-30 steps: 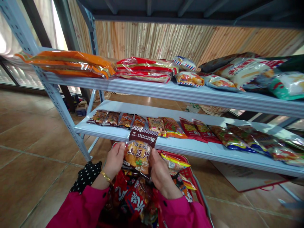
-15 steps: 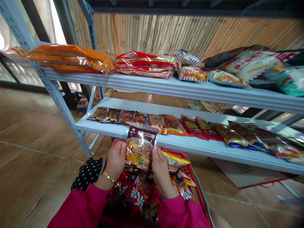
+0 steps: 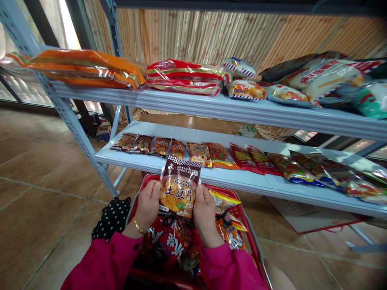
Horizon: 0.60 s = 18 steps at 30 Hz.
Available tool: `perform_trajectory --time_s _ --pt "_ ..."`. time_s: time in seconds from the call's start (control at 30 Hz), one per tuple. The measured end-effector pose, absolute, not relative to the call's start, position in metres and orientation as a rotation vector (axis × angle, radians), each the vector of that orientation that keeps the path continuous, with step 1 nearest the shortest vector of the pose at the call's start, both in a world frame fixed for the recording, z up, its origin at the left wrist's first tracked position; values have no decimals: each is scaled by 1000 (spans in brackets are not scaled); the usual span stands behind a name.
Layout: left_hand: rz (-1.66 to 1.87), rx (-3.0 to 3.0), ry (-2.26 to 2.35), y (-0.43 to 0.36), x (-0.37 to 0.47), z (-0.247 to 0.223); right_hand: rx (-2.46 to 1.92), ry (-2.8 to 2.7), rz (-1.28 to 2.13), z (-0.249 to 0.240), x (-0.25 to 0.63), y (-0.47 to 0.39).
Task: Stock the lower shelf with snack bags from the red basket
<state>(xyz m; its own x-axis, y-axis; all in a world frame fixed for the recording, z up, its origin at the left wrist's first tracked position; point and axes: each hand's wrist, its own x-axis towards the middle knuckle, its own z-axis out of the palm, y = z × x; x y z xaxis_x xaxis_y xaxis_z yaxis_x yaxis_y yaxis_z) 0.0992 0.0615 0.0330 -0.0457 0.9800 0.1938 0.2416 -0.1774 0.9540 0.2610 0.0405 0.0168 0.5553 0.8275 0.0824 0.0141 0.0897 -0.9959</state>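
Between my two hands is a brown bag of potato chips (image 3: 179,189), held upright with its printed front towards me. My left hand (image 3: 148,205) grips its left edge, thumb in front. On the opposite edge, my right hand (image 3: 206,213) pinches the bag the same way; the fingers behind it are hidden. Below my hands a red shopping basket (image 3: 256,245) holds several snack packets, among them a red packet (image 3: 173,243) and an orange-and-black packet (image 3: 231,233). Just beyond the bag, similar brown packets (image 3: 141,143) lie on the lower shelf (image 3: 121,161).
The lower shelf carries a row of packets, including red ones (image 3: 244,159). On the upper shelf (image 3: 181,100) lie large orange bags (image 3: 90,70) and red bags (image 3: 184,76). A metal post (image 3: 69,117) stands at left. Black polka-dot cloth (image 3: 110,219) sits beside the basket.
Both hands keep hold of the chip bag, which stays in nearly the same place. The view has shifted slightly, so the shelves appear a little higher.
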Motion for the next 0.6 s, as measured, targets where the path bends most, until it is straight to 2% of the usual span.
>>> perform_trajectory --time_s 0.37,0.6 --pt "1229 1237 1160 67 93 24 -1324 -789 792 19 266 37" --pt "1145 917 1002 76 94 49 -1253 -759 936 18 262 36"
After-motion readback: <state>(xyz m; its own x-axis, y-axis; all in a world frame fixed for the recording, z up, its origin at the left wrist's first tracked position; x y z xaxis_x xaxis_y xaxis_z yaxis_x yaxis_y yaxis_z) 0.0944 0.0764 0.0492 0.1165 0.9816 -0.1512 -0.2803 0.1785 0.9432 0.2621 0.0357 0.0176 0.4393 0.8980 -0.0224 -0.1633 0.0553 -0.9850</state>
